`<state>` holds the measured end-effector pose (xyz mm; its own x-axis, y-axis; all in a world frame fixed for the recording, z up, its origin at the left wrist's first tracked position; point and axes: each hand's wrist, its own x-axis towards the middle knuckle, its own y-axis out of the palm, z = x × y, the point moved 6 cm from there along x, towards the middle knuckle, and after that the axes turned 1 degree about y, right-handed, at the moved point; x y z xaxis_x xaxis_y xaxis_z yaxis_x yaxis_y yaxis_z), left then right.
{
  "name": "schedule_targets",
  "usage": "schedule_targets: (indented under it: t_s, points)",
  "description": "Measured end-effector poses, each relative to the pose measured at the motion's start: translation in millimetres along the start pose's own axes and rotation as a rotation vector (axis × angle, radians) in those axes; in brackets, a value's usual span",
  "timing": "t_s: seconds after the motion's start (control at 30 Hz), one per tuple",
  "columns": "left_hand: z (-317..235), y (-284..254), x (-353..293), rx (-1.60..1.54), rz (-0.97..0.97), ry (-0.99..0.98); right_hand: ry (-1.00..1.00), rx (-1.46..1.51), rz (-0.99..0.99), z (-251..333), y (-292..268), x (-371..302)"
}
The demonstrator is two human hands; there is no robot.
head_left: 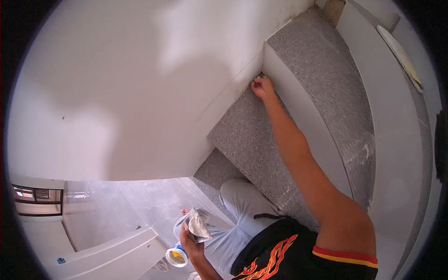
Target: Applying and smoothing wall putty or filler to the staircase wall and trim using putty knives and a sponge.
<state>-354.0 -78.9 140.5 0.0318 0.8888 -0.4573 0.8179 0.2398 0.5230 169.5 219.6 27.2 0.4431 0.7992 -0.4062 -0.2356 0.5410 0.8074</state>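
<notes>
My right arm stretches far up the stairs. My right hand [262, 87] is closed, its fingertips at the inner corner where a grey speckled stair tread [247, 126] meets the white wall [140, 93] and the pale riser [298, 98]. Whatever the fingers pinch is too small to make out. Down by my lap, my left hand [190, 241] grips a crumpled white and silvery packet [199, 225], held over my grey trouser leg. Just beneath that hand is a round container [177, 256] with a white rim, some blue outside and yellow inside.
More speckled treads [326, 60] curve up to the right, some with whitish smears. A long white and yellowish object [400, 57] lies on a higher step. Glossy floor tiles [100, 212] and a white panel [112, 256] are at lower left.
</notes>
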Motion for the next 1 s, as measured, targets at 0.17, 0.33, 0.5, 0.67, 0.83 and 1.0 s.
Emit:
schedule_targets:
  t_s: [0.17,0.33,0.5,0.67,0.83,1.0]
  points:
    - [1,-7,-3,0.062,-0.089,0.003,0.003,0.124,-0.081,0,4,19]
    - [-1,7,-3,0.046,-0.105,-0.028,0.029,0.143,-0.103,-3,9,20]
    - [3,4,-3,0.028,-0.112,-0.034,0.047,0.112,-0.078,11,12,23]
    - [5,-4,-6,0.071,-0.159,-0.026,-0.014,0.030,-0.095,10,19,19]
    - [-4,-12,-14,0.079,-0.158,0.024,0.034,0.027,-0.045,-18,31,34]
    - [12,5,-9,0.015,-0.015,-0.020,-0.078,-0.011,-0.109,78,17,89]
